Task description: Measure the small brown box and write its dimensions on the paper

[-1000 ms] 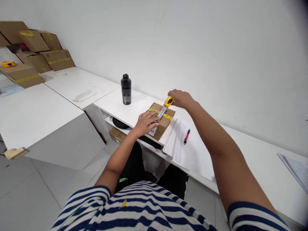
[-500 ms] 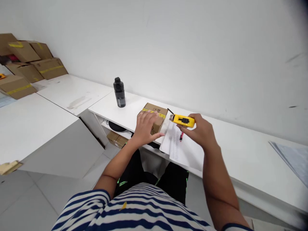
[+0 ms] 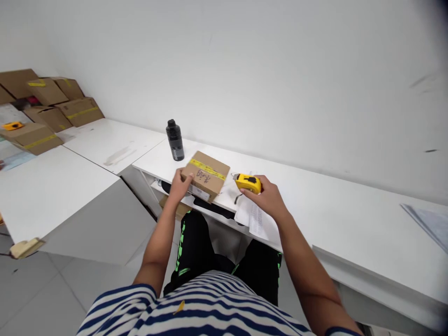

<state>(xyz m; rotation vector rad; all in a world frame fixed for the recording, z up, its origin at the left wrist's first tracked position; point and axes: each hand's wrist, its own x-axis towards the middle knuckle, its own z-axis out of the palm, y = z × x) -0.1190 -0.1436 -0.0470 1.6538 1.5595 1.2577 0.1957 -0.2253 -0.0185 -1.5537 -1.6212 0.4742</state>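
Observation:
A small cardboard box [image 3: 207, 174] with a yellow tape strip and handwriting on top sits near the front edge of the white desk [image 3: 336, 205]. My left hand [image 3: 181, 181] grips the box's near-left corner, and the box looks tilted up on that side. My right hand [image 3: 265, 196] is closed round a yellow tape measure [image 3: 248, 182], just right of the box and above a white printed sheet [image 3: 256, 219]. The tape's blade is drawn in.
A black bottle [image 3: 175, 140] stands behind the box. Stacked cardboard boxes [image 3: 52, 105] fill the far left tables, one with an orange tool [image 3: 12, 125] on it. Papers [image 3: 429, 224] lie at the desk's right end. A shelf under the desk holds dark items.
The tape that lay stretched over the box has retracted. My right hand brought the tape measure back toward me. My left hand slid from the box's top to its left corner and turned the box.

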